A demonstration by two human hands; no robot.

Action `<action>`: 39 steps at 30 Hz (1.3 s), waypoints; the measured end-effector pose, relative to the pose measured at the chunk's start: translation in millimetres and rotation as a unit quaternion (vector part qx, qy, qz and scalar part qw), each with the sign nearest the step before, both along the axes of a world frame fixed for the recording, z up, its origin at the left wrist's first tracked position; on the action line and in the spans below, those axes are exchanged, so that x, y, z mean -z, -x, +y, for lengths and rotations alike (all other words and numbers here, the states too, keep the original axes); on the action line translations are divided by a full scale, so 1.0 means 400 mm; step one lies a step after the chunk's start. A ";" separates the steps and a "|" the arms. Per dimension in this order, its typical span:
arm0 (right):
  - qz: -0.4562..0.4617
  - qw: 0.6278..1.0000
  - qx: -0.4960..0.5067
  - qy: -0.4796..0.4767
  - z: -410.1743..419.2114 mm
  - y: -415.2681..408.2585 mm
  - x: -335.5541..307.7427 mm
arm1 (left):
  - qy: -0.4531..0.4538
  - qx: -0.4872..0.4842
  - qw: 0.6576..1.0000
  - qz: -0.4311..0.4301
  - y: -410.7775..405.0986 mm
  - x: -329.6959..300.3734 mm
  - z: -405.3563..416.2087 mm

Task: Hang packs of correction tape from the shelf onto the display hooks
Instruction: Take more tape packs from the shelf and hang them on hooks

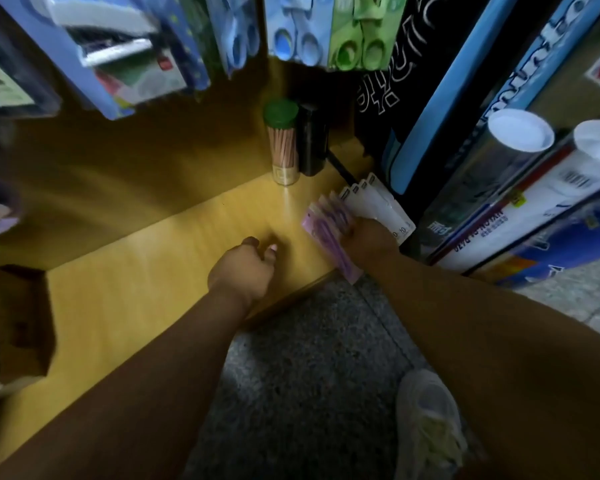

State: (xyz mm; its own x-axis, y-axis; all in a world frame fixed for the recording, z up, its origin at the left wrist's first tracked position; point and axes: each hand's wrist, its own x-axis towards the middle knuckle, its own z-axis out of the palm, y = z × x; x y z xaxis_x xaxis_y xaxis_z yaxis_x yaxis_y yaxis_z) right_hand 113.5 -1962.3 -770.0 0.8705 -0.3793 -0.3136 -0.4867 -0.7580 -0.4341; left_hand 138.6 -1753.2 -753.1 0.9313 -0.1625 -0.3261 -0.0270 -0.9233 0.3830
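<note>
From the head camera, looking down at a yellow shelf (146, 271). The right hand (369, 237) rests on a fanned bunch of packs (329, 225) at the shelf's right end, by the front edge. The near packs are purple and the far ones white. I count four white tops; the purple ones blur together, so I cannot count them. The right fingers are hidden under the hand, curled down onto the packs. A tiny print on one white pack is too blurry to read.

The left hand (245, 268) hangs over the shelf just beside the packs, fingers loosely curled and holding nothing.

Behind stands one clear tube of pencils (283, 147) with a green lid, touching one black tube (313, 140). Above hang blue and green scissor cards (329, 32). On the right lean two rolls with white caps (520, 131). One grey shoe (428, 427) stands on the floor.
</note>
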 end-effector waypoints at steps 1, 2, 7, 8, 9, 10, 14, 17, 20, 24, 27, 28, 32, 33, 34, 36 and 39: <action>0.001 1.000 -0.001 -0.003 0.001 0.001 0.012 | 0.001 -0.001 1.000 0.002 -0.002 0.008 -0.002; 0.007 1.000 0.001 -0.002 0.000 0.002 0.023 | 0.002 -0.002 1.000 0.003 -0.005 0.014 -0.005; 0.011 0.999 0.023 0.031 -0.001 -0.008 0.056 | 0.010 -0.002 1.000 0.014 -0.010 0.030 -0.019; 0.006 0.999 0.024 0.036 0.000 -0.009 0.059 | 0.012 -0.003 1.000 0.016 -0.010 0.033 -0.020; 0.003 0.999 0.027 0.042 0.002 -0.009 0.062 | 0.014 -0.004 1.000 0.019 -0.010 0.036 -0.021; -0.005 0.998 0.031 0.047 0.004 -0.008 0.065 | 0.016 -0.004 1.000 0.021 -0.008 0.038 -0.022; -0.036 0.998 0.048 0.025 0.008 -0.005 0.059 | 0.037 -0.018 0.999 0.033 -0.005 0.040 -0.018; -0.070 0.993 0.079 -0.056 0.008 0.000 0.038 | 0.105 -0.051 0.991 0.063 -0.004 0.030 -0.021; -0.085 0.983 0.077 -0.140 0.020 0.014 0.014 | 0.208 -0.111 0.966 0.103 0.001 0.030 -0.027; -0.116 0.953 0.080 -0.268 0.049 0.040 -0.009 | 0.383 -0.232 0.870 0.209 0.019 0.025 -0.040; -0.109 0.964 0.043 -0.241 0.065 0.049 0.000 | 0.488 -0.277 0.793 0.238 0.038 0.016 -0.056; -0.113 0.967 0.038 -0.226 0.066 0.050 0.004 | 0.501 -0.285 0.781 0.240 0.041 0.015 -0.060; -0.148 0.983 0.052 -0.099 0.038 0.048 0.007 | 0.518 -0.293 0.768 0.237 0.025 0.027 -0.052; -0.147 0.987 0.059 -0.034 0.022 0.046 0.009 | 0.517 -0.293 0.769 0.236 0.019 0.031 -0.047; -0.143 0.988 0.061 0.025 0.006 0.043 0.016 | 0.518 -0.290 0.770 0.234 0.014 0.037 -0.043; -0.130 0.985 0.048 0.104 -0.013 0.037 0.031 | 0.524 -0.284 0.769 0.233 0.008 0.052 -0.037; -0.098 0.982 0.029 0.158 -0.020 0.023 0.055 | 0.543 -0.293 0.748 0.243 0.001 0.075 -0.033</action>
State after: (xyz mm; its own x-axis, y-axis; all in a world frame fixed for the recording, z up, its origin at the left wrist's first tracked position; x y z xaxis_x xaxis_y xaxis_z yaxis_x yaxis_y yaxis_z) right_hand 104.3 -1970.2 -792.1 0.8767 -0.4810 -0.0003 -0.4630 -0.8438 -0.2713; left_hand 138.4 -1766.5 -782.9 0.7604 -0.1880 -0.6216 0.6472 0.1411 0.7491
